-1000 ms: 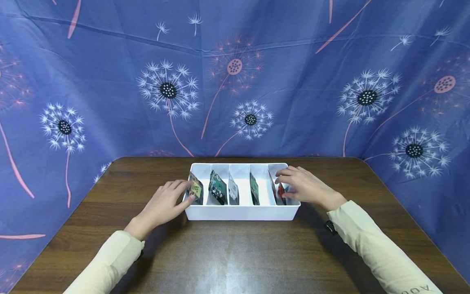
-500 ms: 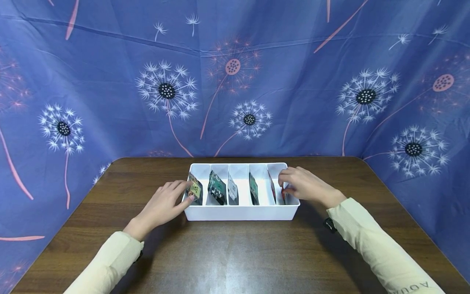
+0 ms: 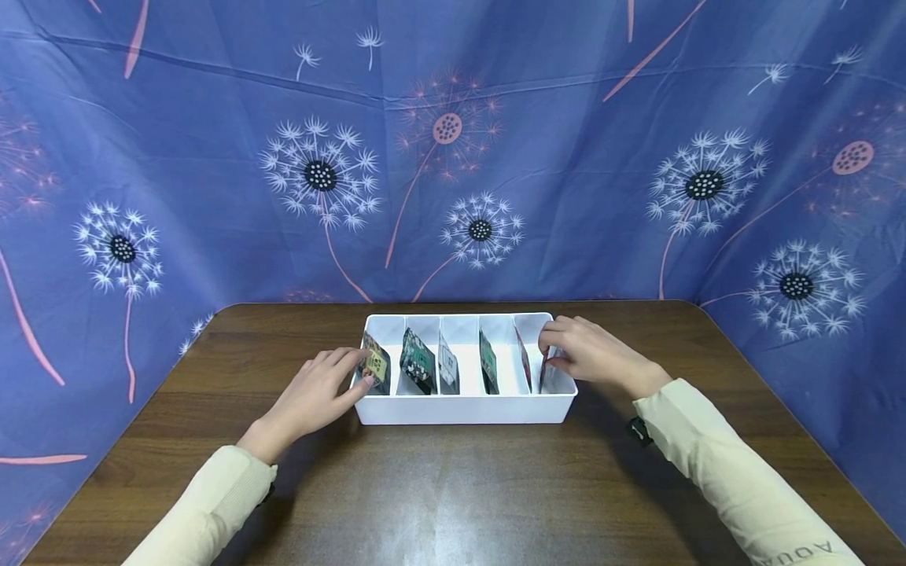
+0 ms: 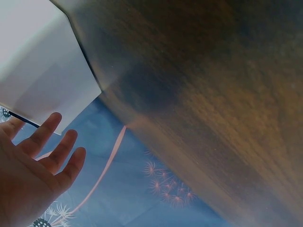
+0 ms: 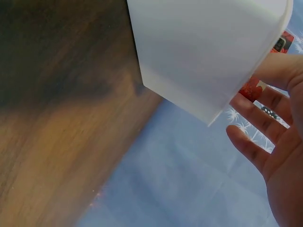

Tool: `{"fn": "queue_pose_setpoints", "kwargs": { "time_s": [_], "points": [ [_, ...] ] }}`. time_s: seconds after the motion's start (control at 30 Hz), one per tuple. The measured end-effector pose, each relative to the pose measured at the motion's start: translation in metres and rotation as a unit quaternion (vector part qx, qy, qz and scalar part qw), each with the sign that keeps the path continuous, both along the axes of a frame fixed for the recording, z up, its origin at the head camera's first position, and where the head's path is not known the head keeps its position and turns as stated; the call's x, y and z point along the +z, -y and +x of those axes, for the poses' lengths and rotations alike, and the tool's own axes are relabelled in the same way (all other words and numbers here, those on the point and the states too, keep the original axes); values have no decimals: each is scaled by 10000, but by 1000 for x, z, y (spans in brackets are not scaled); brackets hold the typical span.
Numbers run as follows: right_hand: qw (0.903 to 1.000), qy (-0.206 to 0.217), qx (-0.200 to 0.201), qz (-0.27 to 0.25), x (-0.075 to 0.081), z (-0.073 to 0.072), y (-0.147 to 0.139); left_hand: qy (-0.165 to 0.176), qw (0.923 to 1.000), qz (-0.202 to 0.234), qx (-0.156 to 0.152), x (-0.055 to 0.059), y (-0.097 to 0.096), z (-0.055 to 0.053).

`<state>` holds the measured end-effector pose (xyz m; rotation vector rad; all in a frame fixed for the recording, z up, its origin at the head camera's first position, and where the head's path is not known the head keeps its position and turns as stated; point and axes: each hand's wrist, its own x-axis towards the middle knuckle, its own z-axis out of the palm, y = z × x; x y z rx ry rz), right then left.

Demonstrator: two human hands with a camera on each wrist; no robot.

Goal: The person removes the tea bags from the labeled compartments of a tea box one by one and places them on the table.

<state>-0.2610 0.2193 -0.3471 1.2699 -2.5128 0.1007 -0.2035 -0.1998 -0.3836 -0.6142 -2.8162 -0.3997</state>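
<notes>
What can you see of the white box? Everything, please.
The box is white, smooth and plastic-looking: long, rectangular, open-topped, with thin dividers making five compartments in a row. It sits upright on the brown table, a long side facing the person. Thin packets stand inside. The left hand reaches over its left end; the right hand pinches a red packet at its right end. Whether either hand touches the walls is unclear.

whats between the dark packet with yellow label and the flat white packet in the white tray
The head view shows a tilted, flat green-and-black patterned packet there, plus thin white plastic dividers.
</notes>
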Motion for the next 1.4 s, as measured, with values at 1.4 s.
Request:
{"fn": "queue_pose_setpoints", "kwargs": {
  "time_s": [1.4],
  "points": [
    [9881,-1208,-630,-710,63,5,-19,-115,9999,-45,-54,0,-1,0]
  ]
}}
